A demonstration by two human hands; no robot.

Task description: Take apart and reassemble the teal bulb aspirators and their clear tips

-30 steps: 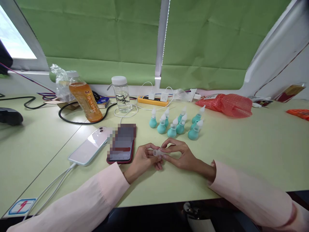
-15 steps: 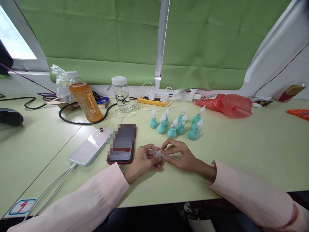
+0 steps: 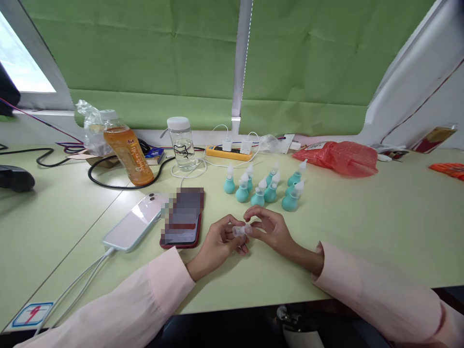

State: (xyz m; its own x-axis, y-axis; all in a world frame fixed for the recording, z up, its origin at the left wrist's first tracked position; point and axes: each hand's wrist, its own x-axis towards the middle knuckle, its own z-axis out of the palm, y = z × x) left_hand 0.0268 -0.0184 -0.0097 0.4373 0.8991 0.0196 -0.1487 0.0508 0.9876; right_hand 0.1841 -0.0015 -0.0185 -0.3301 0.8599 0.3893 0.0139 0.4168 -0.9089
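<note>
A small clear plastic tube-like piece (image 3: 239, 231) is pinched by my left hand (image 3: 217, 239), with its thumb in front and its fingers curled behind. On the right end of that piece rests the thumb tip of my right hand (image 3: 272, 233). The right index finger is raised and stands apart from the thumb, so this hand is partly open. Just beyond my hands stand several teal squeeze bulbs with clear pointed tips, the nearest being a bulb (image 3: 257, 199) upright behind my right hand.
Left of my hands lie a dark red phone (image 3: 183, 217) and a pale phone (image 3: 134, 222) with white cables. Behind them stand an orange drink bottle (image 3: 132, 157) and a water bottle (image 3: 184, 150). A yellow power strip (image 3: 228, 153) and red bubble wrap (image 3: 337, 158) lie farther back.
My right index finger has lifted off the clear piece and spread from the thumb. The piece has shifted slightly right in my left hand, showing more of its right end.
</note>
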